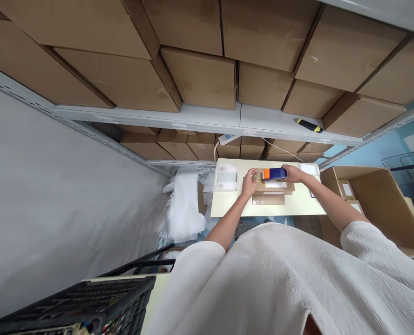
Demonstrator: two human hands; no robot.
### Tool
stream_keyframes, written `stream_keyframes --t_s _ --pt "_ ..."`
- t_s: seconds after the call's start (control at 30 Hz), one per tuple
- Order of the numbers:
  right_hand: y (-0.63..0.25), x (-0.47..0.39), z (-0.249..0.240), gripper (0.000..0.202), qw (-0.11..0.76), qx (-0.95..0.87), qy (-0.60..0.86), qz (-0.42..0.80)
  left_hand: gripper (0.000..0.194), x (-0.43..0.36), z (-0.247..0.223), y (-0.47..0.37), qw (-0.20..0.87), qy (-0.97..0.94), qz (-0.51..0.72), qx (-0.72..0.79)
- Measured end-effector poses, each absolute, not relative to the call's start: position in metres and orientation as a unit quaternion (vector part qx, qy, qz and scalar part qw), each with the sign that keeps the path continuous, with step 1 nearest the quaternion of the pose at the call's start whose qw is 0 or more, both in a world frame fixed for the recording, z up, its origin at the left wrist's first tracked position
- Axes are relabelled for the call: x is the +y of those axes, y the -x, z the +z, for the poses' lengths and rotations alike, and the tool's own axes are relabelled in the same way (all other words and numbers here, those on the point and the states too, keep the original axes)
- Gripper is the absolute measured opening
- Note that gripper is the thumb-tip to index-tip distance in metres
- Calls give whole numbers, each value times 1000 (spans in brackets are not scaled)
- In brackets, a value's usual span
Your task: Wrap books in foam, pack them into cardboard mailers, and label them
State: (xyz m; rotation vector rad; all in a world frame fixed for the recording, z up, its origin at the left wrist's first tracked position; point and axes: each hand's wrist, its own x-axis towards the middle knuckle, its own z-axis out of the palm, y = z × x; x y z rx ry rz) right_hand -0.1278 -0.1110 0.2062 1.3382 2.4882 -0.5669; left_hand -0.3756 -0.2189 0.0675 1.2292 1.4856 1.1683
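Being steadied, seemingly, against curled fingers of the left hand (249, 184), a brown cardboard box (260, 186) is being kept beneath a blue-and-orange plastic dispenser (276, 173) pinched by the right hand (294, 173).

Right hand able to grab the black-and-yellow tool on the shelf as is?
Probably not as is: the right hand is wrapped around the tape dispenser. If freed, likely yes: the tool lies near the shelf's front edge, nothing on top.
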Motion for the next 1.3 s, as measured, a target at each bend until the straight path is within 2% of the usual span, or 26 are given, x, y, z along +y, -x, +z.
stream_keyframes --t_s 0.17,0.23,0.7,0.9,1.13,1.3 --pt "125 -111 207 34 137 860 -450 -200 102 -216 89 376 398 -636 311 584" --pt "124 -109 207 34 140 861 -444 -205 108 -217 93 378 376 -674 253 583" --pt "93 -102 209 44 183 854 -438 -212 107 -203 107 371 315 -721 65 614" --pt "7 -89 212 42 155 851 -451 -222 100 -197 101 371 325 -716 56 615" --pt "-120 -78 188 33 154 831 -491 -210 101 -192 97 372 335 -703 61 624" --pt "-150 -77 169 34 145 827 -494 -227 103 -190 100 370 337 -692 31 637"
